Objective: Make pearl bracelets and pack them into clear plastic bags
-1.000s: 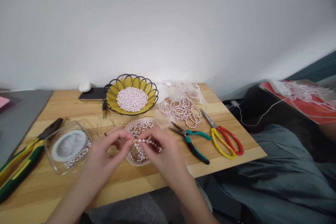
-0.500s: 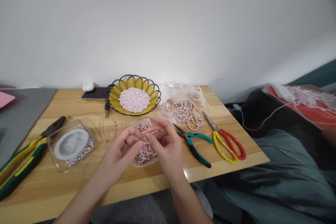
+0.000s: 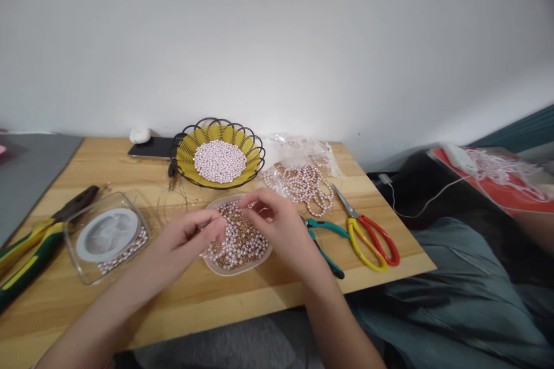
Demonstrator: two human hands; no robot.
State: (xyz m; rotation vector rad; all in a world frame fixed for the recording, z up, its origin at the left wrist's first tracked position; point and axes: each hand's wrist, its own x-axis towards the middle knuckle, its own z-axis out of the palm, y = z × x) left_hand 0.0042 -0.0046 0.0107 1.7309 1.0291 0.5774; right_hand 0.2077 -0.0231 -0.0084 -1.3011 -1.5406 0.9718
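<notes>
My left hand (image 3: 190,237) is closed in a pinch at the left rim of a pale plastic bowl (image 3: 238,270). Whatever its fingertips hold is too small to make out; a few pearly beads show just below it at the rim. Over the bowl's upper right side, my right hand (image 3: 279,225) has thumb and forefinger pressed together, their contents also unclear. Pink and gold beads (image 3: 240,239) fill the bowl between the hands. Beyond it stands a yellow and black basket (image 3: 184,153) of pale pink beads (image 3: 220,161).
Teal pliers (image 3: 326,225), partly behind my right wrist, and scissors (image 3: 367,236) lie to the right. Bead strands (image 3: 303,184) lie behind them. On the left are a clear box (image 3: 82,274) with a white spool (image 3: 108,234) and large pliers (image 3: 47,236). Another person's leg (image 3: 463,294) is at right.
My hands have moved apart, the left one leftward and the right one rightward, uncovering more beads in the bowl. The view has shifted slightly.
</notes>
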